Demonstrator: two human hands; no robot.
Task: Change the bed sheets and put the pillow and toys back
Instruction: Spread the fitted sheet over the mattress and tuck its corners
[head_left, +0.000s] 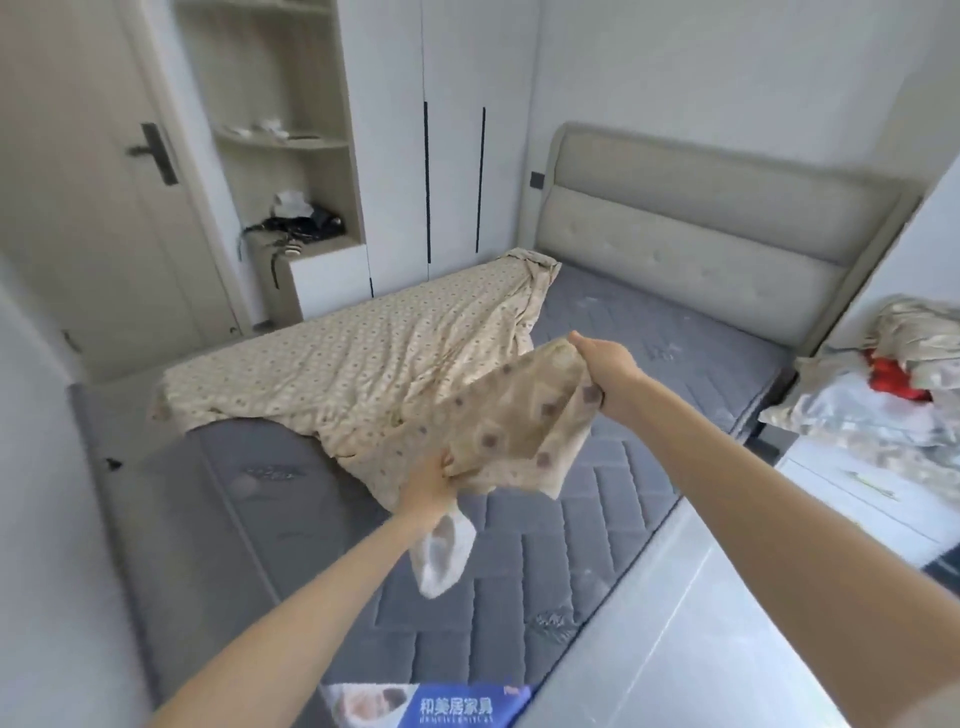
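Both hands, left and right, grip the beige dotted cotton sheet, half-spread over the bare grey quilted mattress; pillow, toys pending.

Cream dotted sheet half-spread, rumpled, across bare grey mattress, near corner lifted.

Home bedroom: bed with padded headboard and bare grey mattress, white wardrobe far left, door, open shelves.
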